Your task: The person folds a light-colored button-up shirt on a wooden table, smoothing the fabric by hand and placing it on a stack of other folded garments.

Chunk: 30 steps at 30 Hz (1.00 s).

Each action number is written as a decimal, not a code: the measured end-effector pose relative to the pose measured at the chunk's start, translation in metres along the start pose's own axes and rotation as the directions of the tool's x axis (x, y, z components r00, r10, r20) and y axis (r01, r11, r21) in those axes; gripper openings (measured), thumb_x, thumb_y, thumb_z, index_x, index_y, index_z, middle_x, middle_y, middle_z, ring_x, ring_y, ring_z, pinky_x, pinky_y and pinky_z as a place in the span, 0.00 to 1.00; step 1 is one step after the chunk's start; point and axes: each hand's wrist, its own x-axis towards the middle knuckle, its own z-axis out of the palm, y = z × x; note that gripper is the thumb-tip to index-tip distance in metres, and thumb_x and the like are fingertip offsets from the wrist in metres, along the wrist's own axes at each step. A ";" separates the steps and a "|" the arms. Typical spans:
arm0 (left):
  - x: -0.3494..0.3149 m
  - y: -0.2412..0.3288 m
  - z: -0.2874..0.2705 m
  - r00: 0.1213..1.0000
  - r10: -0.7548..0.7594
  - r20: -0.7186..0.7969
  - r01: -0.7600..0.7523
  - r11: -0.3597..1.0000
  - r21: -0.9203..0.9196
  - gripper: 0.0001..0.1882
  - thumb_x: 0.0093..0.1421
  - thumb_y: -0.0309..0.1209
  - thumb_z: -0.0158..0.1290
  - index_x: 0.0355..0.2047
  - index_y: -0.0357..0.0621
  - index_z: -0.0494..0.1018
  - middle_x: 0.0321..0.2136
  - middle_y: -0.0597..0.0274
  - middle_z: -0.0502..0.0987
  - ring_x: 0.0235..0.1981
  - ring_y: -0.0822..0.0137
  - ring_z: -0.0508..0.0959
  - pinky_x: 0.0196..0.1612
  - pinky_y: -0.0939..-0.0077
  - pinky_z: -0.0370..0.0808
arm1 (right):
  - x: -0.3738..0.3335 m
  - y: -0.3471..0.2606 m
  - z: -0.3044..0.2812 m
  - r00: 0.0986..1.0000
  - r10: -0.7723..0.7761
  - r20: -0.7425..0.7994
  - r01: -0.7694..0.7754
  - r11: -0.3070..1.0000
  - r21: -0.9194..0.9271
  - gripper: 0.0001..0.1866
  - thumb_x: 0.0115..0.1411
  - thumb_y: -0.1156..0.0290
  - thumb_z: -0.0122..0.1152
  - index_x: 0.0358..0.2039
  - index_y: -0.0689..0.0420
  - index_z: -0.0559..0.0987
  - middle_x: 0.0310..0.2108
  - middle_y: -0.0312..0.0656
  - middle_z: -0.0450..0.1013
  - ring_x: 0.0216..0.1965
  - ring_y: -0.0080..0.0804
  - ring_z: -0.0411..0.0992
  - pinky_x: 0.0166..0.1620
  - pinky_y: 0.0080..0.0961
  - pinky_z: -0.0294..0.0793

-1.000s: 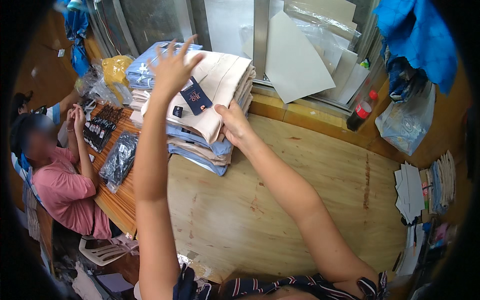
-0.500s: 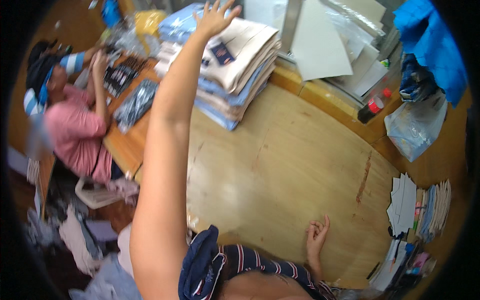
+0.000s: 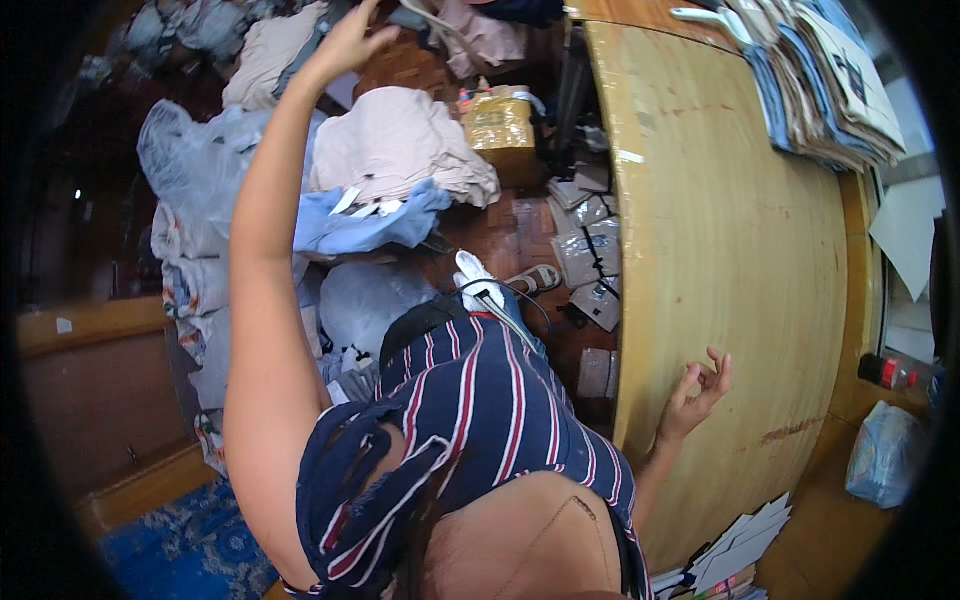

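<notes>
My left arm is stretched far out, and my left hand [image 3: 355, 42] is empty with thumb and fingers apart. It appears near a cream garment [image 3: 272, 55] and above a stack of pale pink cloth [image 3: 390, 140]; I see no contact. Light blue cloth [image 3: 375, 222] hangs out under that stack. My right hand [image 3: 700, 390] is over the wooden table [image 3: 740, 270], its fingers loosely bent and apart, with nothing in them. Whether it touches the tabletop I cannot tell.
Folded shirts [image 3: 825, 75] are stacked at the table's far end. A taped box [image 3: 500, 130] and bagged garments [image 3: 590, 250] lie on the floor. Clear plastic bags [image 3: 195, 150] bulge at the left. A dark-drink bottle [image 3: 885, 372] and white cards [image 3: 740, 545] are at right.
My view has swung left, bringing the floor piles in and moving the folded shirts to the upper right. The person in pink has left the picture. Both hands remain empty.
</notes>
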 end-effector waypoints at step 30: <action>-0.094 -0.151 0.190 0.959 -0.285 -0.011 0.271 0.922 -0.277 0.05 0.52 0.28 0.47 0.23 0.39 0.66 0.18 0.50 0.72 0.21 0.50 0.73 0.23 0.62 0.67 | -0.063 -0.117 0.245 0.794 0.205 0.572 -0.117 0.975 -0.187 0.22 0.47 0.80 0.51 0.45 0.57 0.65 0.33 0.48 0.67 0.36 0.44 0.66 0.38 0.32 0.65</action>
